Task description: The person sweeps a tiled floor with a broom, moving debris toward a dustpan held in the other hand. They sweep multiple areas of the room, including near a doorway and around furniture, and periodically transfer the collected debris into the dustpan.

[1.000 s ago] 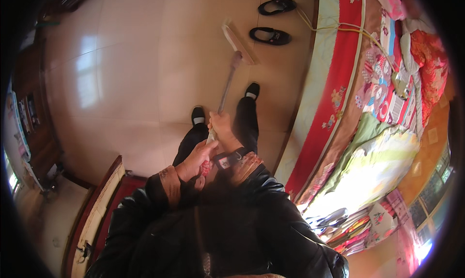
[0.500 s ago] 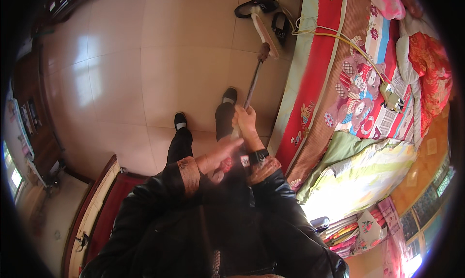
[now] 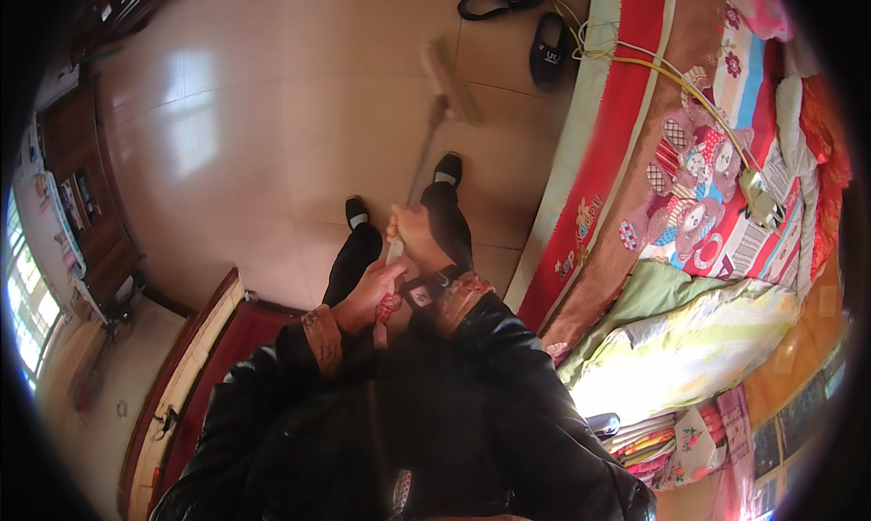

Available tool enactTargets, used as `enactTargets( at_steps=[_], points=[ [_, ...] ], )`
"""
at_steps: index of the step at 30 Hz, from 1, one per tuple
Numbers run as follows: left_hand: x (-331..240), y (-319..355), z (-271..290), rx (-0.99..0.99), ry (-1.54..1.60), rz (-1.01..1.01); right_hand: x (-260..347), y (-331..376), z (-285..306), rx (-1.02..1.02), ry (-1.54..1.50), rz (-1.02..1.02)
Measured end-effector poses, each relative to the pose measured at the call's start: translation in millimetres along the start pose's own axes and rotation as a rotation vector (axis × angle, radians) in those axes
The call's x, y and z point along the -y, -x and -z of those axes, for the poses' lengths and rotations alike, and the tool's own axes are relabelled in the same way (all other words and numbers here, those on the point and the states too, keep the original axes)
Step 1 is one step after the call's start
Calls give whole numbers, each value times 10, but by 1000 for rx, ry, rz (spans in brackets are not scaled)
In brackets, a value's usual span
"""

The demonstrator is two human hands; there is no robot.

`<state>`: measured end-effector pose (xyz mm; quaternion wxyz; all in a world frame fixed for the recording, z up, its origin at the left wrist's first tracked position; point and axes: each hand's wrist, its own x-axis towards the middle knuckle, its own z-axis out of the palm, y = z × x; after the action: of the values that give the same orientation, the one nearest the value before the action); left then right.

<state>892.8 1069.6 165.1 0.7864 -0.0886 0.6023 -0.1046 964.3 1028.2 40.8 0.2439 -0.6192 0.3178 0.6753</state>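
Observation:
A long-handled broom (image 3: 424,158) slants from my body out over the tiled floor, held in both hands. My right hand (image 3: 419,234) is wrapped around the handle farther along, and my left hand (image 3: 367,292) grips it closer to me, near a red part at the handle's end. The pale, slightly blurred broom head (image 3: 451,83) lies beyond my feet, left of two dark slippers. One slipper (image 3: 499,1) lies sideways; the other slipper (image 3: 549,52) points toward me. A gap separates the broom head from both.
A bed with a red and brown patterned cover (image 3: 676,181) runs along the right. A cable (image 3: 667,67) crosses it to a power strip (image 3: 760,196). Folded bedding (image 3: 680,339) lies nearer. At left stand a dark red seat-like piece (image 3: 240,358) and a brown cabinet (image 3: 77,149).
The broom head has swung left, away from the slippers, and both of them now show fully. My hands have shifted left with the handle.

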Motion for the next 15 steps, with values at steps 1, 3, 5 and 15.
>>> enactTargets(
  at_steps=[1, 3, 5, 15],
  points=[
    [5, 37, 16, -28, 41, -45, -14, -18, -123, 73, 16, -13],
    [13, 73, 20, -127, 134, -109, -10, -8, -284, 188, 32, 4],
    [61, 55, -7, -125, 112, -185, 19, 47, -329, 244, 77, 50],
    [108, -89, 165, 70, -100, -7, 165, 261, 178, -60, -78, 10]
  ],
)
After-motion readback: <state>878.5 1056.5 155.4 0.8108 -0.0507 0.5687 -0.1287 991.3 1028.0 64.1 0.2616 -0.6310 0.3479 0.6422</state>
